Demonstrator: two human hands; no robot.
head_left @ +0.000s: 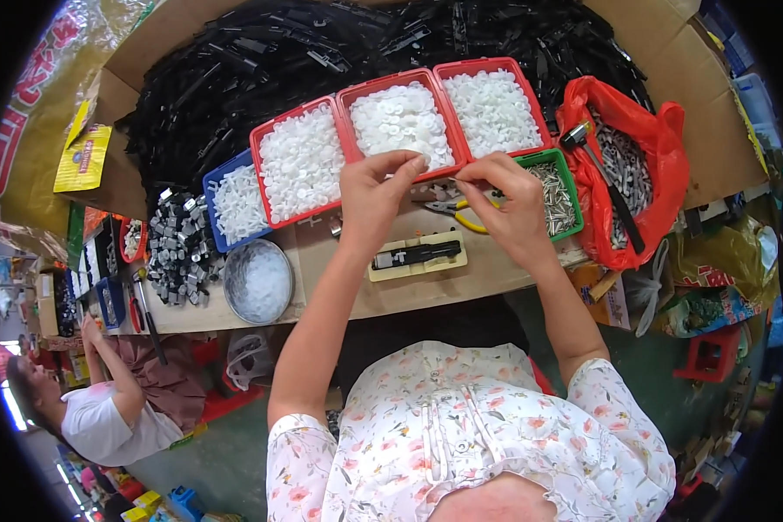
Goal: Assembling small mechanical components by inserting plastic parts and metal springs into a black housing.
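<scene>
My left hand [377, 190] is closed in a pinch at the front rim of the middle red tray [343, 122], which is full of small white plastic discs. Facing it, my right hand [506, 202] also pinches, over pliers with yellow handles [470, 214]. Whatever small thing either hand holds is too tiny to make out. Below them on the table, a long black plastic part [418, 253] lies in a cream-coloured holder [451, 264]. Two more red trays [270, 211] [544, 130] hold small white plastic pieces. A green tray [572, 198] of metal pins stands beside my right hand.
Black plastic parts [235, 61] are heaped behind the trays. A hammer [613, 187] lies across a red bag [674, 165] of metal pieces at right. Leftward are a blue tray [210, 204], a round metal bowl [289, 277] and dark metal blocks [183, 252]. Another person [113, 418] sits at left.
</scene>
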